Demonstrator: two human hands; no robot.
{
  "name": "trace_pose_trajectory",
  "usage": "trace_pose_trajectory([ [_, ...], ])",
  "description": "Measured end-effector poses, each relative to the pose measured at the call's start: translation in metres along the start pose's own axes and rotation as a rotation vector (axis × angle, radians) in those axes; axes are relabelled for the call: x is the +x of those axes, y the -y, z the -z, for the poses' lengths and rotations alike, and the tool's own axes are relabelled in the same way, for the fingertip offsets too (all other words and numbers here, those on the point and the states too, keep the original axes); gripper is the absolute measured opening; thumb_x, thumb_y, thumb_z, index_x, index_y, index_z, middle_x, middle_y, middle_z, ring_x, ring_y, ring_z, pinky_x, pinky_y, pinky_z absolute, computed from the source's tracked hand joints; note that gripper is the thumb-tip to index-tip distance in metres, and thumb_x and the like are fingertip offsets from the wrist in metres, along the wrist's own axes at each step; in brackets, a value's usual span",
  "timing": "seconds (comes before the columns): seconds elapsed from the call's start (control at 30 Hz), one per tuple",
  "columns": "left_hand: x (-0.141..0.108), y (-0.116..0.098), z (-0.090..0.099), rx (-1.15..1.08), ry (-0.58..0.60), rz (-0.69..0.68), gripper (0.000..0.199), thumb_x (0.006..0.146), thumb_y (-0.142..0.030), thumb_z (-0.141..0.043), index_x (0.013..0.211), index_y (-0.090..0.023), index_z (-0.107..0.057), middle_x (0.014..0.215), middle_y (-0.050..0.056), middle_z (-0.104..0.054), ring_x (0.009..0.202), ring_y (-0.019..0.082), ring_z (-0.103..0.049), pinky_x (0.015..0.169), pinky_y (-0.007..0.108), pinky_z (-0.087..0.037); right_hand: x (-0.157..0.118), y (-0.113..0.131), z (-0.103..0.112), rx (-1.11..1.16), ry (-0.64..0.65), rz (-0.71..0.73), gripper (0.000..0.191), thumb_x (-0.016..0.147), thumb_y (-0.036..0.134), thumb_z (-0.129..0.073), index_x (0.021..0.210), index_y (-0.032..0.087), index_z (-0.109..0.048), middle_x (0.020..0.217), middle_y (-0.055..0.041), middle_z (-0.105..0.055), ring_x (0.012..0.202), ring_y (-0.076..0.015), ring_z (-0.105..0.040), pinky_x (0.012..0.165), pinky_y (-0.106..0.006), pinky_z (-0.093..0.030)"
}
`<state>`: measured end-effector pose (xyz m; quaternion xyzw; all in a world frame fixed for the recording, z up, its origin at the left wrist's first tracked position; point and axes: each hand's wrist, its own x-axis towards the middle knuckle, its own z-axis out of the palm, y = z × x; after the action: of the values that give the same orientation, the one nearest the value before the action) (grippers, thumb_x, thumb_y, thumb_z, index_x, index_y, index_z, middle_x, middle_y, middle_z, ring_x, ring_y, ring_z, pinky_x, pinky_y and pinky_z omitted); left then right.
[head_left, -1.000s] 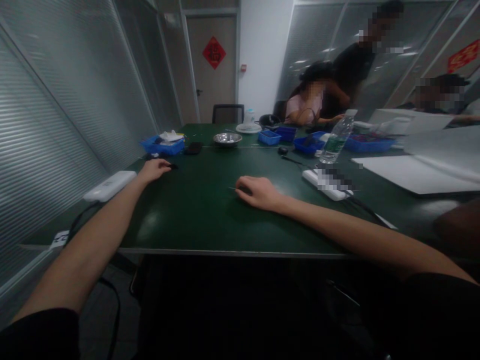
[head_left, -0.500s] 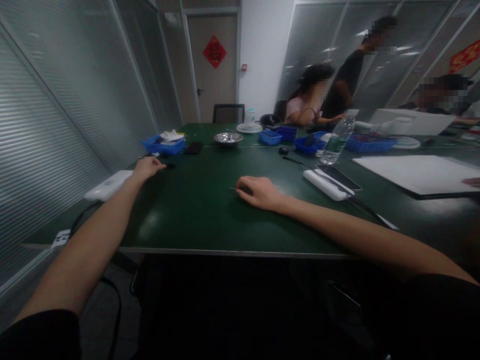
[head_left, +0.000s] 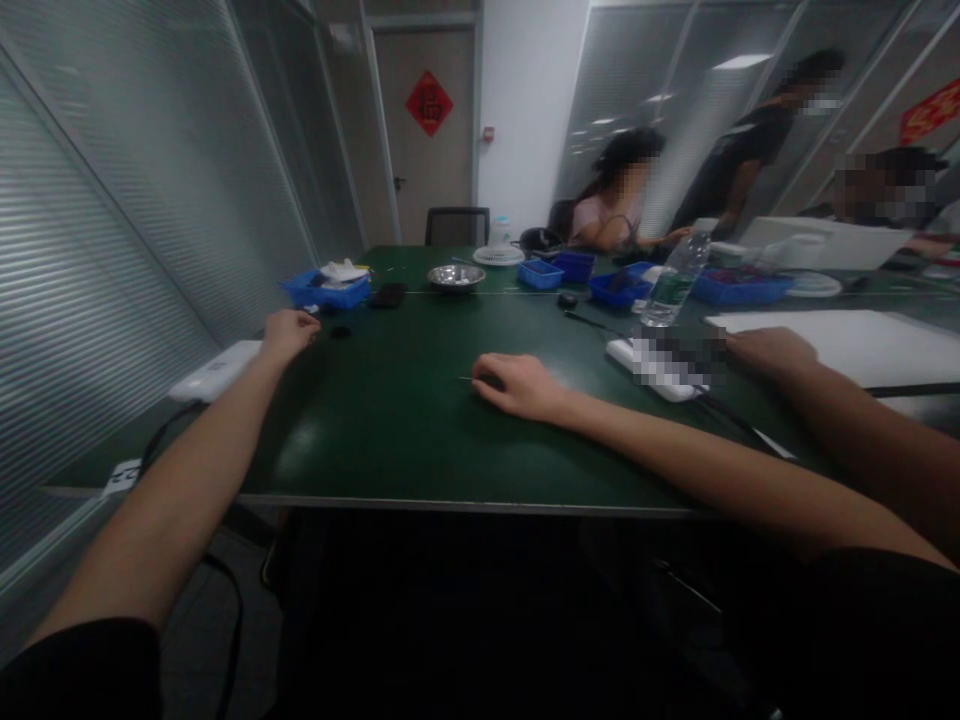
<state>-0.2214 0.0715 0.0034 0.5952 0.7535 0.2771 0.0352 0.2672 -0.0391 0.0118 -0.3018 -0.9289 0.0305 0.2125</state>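
My right hand (head_left: 519,386) rests on the green table (head_left: 405,430) with its fingers curled closed. A thin, needle-like piece (head_left: 466,378) sticks out to the left from between the fingertips; its kind does not show. Further left and farther back, my left hand (head_left: 289,335) is closed in a pinch above the table. Whatever may sit between those fingertips is too small to make out. A small dark round thing (head_left: 340,332) lies just right of the left fingertips, apart from them.
Behind my left hand stands a blue basket (head_left: 326,292) with white tissue, near a steel bowl (head_left: 456,278). To the right are a white power strip (head_left: 624,354), a water bottle (head_left: 671,290) and a co-worker's hand (head_left: 776,352). A white box (head_left: 214,370) lies at the left edge.
My left hand has drawn back slightly from the dark round thing. My right hand has stayed in place. A co-worker's arm has come in from the right, reaching to the phone by the power strip.
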Motion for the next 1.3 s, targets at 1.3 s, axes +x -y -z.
trace_pose_trajectory([
  [1.3,-0.011,-0.021,-0.023,-0.192,-0.099,0.018,0.025,0.079,-0.037,-0.082,0.101,-0.026,-0.083,0.1,0.002,-0.08,0.099,0.024,-0.072,0.093,0.031,-0.053,0.0,-0.003,-0.002,0.012,0.006,0.011,0.021,0.101,0.036,-0.054,0.113,0.02,-0.061,0.104,-0.0062,-0.07,0.083,-0.0176,-0.062,0.07,-0.028,-0.04],
])
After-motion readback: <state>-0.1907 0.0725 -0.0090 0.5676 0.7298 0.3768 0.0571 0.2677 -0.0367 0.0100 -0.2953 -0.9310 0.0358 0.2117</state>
